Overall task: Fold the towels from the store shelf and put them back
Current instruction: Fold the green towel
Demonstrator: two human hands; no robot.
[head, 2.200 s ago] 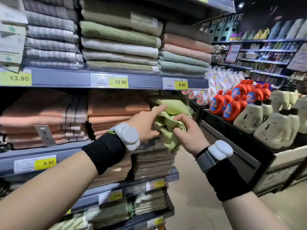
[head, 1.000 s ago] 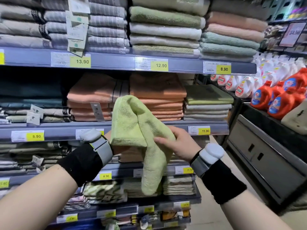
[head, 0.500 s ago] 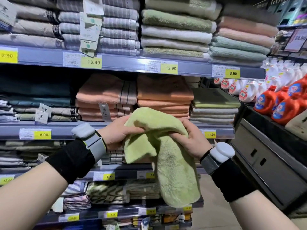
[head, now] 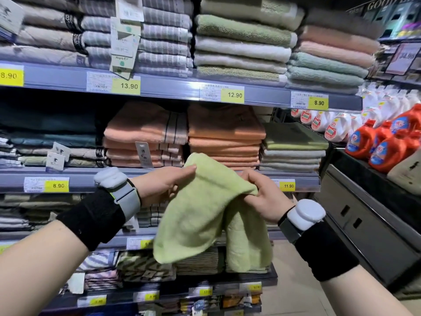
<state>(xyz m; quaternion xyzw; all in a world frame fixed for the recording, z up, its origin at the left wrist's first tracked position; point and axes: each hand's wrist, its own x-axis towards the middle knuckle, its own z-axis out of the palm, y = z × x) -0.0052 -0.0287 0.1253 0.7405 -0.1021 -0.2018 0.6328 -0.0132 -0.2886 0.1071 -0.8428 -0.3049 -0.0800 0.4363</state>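
A small light-green towel [head: 200, 215] hangs unfolded in front of the store shelf [head: 159, 90]. My left hand [head: 159, 185] pinches its upper left edge between thumb and fingers. My right hand [head: 264, 197] grips its upper right corner, fingers curled into the cloth. The towel drapes down in two loose flaps below my hands. Behind it on the middle shelf sit a stack of orange towels [head: 225, 137] and, to the right, a lower stack of green and grey towels [head: 293, 147].
Folded towel stacks fill every shelf level, with price tags along the rails. A black display counter [head: 373, 201] with orange detergent bottles [head: 387, 142] stands to the right. Beige aisle floor [head: 293, 290] shows between shelf and counter.
My hands have moved apart along the towel's top edge, spreading it wider. The bunched cloth now hangs more open, in two flaps.
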